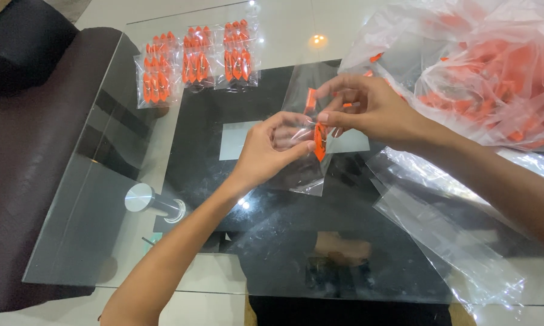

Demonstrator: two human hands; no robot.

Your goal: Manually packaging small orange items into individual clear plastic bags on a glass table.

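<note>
While hands (320, 124) bag one (319, 142), three packs (197, 57) lie.

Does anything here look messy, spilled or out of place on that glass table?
Nothing is spilled or damaged. The three filled packets lie in a tidy row; only the empty clear bags at the right edge lie loosely heaped, some overhanging the glass table.

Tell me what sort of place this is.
Probably a home room used for hand-packing small goods: a glass-topped table over a tiled floor, a dark sofa beside it, filled packets of orange pieces in a row, and a big bag of loose ones.
</note>
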